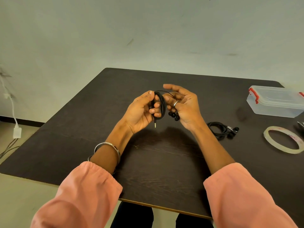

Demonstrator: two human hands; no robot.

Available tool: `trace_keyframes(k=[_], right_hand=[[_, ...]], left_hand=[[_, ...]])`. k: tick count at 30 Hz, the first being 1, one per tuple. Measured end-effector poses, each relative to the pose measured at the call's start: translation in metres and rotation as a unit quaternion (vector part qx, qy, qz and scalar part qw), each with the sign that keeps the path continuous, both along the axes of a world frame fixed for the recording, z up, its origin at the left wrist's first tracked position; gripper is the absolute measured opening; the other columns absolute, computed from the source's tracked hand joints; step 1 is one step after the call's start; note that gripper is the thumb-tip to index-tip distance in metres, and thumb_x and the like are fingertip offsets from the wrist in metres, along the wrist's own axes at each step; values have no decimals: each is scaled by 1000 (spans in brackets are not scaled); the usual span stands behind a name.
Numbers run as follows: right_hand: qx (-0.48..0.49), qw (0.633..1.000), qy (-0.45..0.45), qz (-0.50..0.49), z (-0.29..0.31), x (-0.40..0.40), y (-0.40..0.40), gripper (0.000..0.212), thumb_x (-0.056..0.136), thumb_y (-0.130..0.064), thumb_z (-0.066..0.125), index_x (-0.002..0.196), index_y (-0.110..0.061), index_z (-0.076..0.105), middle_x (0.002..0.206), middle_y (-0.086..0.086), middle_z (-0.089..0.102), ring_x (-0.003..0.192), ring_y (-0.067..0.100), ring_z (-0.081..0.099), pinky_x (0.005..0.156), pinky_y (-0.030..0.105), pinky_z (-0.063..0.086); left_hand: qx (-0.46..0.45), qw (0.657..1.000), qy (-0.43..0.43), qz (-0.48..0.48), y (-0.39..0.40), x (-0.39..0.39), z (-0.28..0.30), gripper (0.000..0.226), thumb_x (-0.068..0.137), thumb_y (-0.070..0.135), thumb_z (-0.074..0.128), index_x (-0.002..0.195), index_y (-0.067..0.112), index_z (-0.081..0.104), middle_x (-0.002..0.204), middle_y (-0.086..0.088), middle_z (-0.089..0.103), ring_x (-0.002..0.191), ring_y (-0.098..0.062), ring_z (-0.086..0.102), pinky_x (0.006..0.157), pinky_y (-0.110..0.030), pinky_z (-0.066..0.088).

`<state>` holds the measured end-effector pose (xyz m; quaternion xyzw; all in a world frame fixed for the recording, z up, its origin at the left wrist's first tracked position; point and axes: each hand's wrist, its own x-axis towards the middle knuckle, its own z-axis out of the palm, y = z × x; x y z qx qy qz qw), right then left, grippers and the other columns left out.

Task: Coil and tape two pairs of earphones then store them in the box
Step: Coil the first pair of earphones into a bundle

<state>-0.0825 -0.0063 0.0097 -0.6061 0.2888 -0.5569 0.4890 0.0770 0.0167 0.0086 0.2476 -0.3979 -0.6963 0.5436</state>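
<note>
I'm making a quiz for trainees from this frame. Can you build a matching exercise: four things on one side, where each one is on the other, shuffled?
Things:
1. coiled earphones
2. second earphones
3. tape roll
4. plastic box

Places:
A. far right of the table, lid on
B. flat on the table, near right edge
C. held between both hands
D. on the table beside the right forearm

Pairs: 1-C, 2-D, 3-B, 4-A
</note>
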Motion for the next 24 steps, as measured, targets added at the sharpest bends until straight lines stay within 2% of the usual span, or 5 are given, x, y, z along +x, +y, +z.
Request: trace_keyframes(k=[5, 9, 17, 19, 24], right_hand=[[31, 999, -4, 22, -3, -10, -7, 24, 84, -14, 67, 105, -5, 71, 81, 3, 72, 55, 10, 46, 49, 20, 39], [-15, 989, 141, -47, -2, -15, -9, 21, 85, -1, 66, 106, -1, 71, 85, -3, 73, 73, 3, 67, 62, 12, 47], [-170, 904, 346, -186, -14, -9, -17, 20, 84, -3, 66, 93, -20, 74, 89, -9, 61, 95, 15, 54, 83, 36, 48], [-186, 889, 365, -204, -13, -6, -17, 24, 83, -1, 65, 95, -19, 74, 90, -4, 58, 93, 17, 50, 81, 37, 46], [-114, 920, 316, -203, -4, 3, -8, 21, 85, -1, 66, 101, -12, 75, 89, 6, 67, 70, 15, 61, 64, 22, 52]], left_hand=[[36, 999, -4, 1, 0, -1, 1, 29, 103, 24, 35, 81, 11, 50, 65, 2, 41, 48, -6, 36, 48, -21, 35], [51, 997, -64, 3, -1, -1, 0, 35, 104, 31, 33, 81, 12, 51, 63, 3, 37, 49, -7, 31, 48, -21, 34], [46, 993, -108, 9, -3, 0, -4, 32, 104, 26, 36, 88, 8, 57, 61, 3, 37, 49, -6, 32, 48, -20, 35], [41, 995, -93, 16, -3, 0, -4, 31, 104, 23, 36, 92, 6, 58, 62, 2, 38, 50, -6, 33, 49, -20, 36], [23, 995, -87, 45, -4, -2, -4, 29, 104, 18, 36, 97, 3, 60, 66, 0, 40, 53, -7, 37, 52, -22, 40]])
